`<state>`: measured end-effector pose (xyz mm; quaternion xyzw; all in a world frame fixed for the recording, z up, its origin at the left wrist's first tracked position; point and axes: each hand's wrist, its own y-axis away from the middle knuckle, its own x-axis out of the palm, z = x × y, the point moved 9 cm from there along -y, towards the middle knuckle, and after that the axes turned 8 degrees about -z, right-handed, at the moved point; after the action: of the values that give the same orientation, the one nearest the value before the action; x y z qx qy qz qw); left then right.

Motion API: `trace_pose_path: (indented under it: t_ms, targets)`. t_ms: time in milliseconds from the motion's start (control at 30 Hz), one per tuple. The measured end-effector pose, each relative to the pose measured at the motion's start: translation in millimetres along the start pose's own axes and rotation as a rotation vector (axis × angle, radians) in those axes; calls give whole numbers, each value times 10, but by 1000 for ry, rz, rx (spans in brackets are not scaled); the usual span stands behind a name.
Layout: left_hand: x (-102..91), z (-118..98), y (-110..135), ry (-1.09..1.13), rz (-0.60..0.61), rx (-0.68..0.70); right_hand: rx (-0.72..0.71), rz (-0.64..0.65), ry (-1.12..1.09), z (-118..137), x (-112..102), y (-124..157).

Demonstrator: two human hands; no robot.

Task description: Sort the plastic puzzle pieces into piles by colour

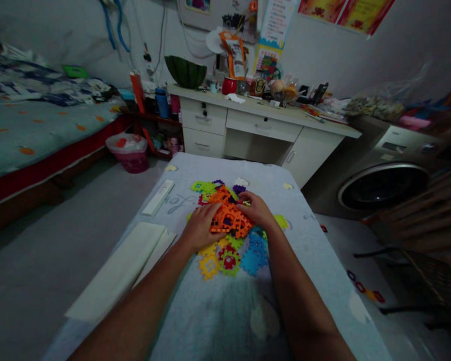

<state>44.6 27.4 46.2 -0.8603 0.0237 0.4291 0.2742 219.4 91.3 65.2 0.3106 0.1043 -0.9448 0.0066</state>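
Joined orange interlocking building blocks (pixel 231 215), with notched edges and window-like cutouts, sit in the middle of the table on top of a loose pile. My left hand (pixel 202 228) grips their left side, fingers over the top and thumb low along the near edge. On the right side, my right hand (pixel 256 208) is closed with bent fingers against the same orange blocks; its fingertips are partly hidden. Around them lie yellow blocks (pixel 209 263), blue blocks (pixel 253 255), a red and green block (pixel 229 260) and lime blocks (pixel 201 186).
The cloth-covered table (pixel 304 281) carries a folded white sheet (pixel 124 271) and a narrow white box (pixel 158 197) on its left. Beyond stands a cluttered white desk (pixel 244 118). A washing machine (pixel 383 170) is right; a pink bin (pixel 130 158) and bed (pixel 41 125) are left.
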Motion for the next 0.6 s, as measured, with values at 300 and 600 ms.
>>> trace_pose_path:
  t_ms: [300,600]
  targets:
    - [-200,-28,-52,104,-156,-47,-158,16,-277,563,-77,112]
    - [-414,17,-29,340,-277,-215,-40,-15,-310,268,-496,242]
